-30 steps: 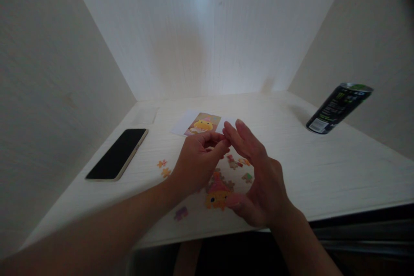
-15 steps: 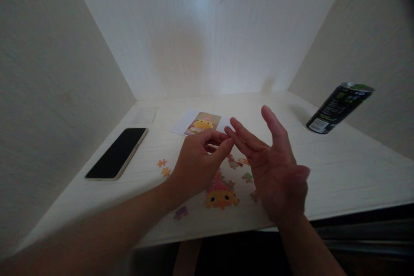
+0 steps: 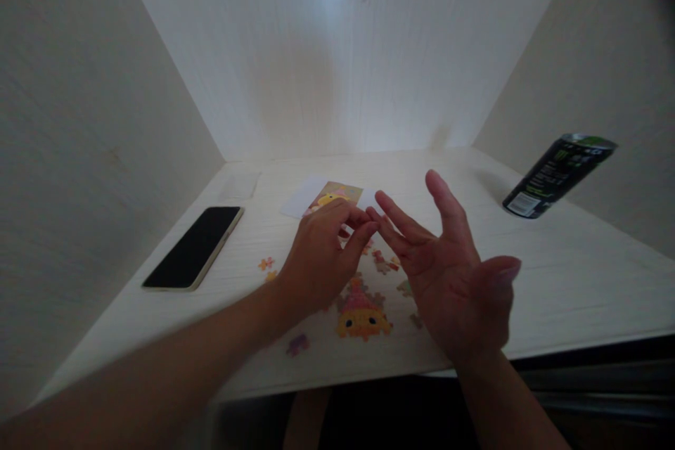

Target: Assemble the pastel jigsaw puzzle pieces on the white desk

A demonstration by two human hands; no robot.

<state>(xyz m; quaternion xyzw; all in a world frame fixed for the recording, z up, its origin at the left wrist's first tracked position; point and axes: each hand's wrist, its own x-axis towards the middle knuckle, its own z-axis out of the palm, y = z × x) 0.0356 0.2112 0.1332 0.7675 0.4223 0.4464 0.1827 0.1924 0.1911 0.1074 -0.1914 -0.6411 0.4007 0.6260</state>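
Thumb and fingers of my left hand (image 3: 321, 246) come together in a pinch right at a fingertip of my right hand. Whether they grip that finger or something small is hidden. My right hand (image 3: 448, 274) is palm up, fingers spread, with nothing lying on it. Below and between the hands is a partly joined jigsaw puzzle (image 3: 363, 320), showing a yellow face with dark eyes and a pink hat. Loose puzzle pieces surround it: a purple one (image 3: 298, 345), an orange-pink one (image 3: 266, 264) and a reddish one (image 3: 380, 261). My left hand partly covers a picture card (image 3: 345, 191).
A phone (image 3: 195, 249) with a dark screen lies at the left of the white table (image 3: 569, 281). On the right stands a black drink can (image 3: 556, 176). White panels enclose the back and sides. A clear flat sheet (image 3: 238, 186) lies near the back left.
My left hand has shifted slightly up and now covers more of the picture card. My right thumb has spread a little further to the right. The view has moved slightly.
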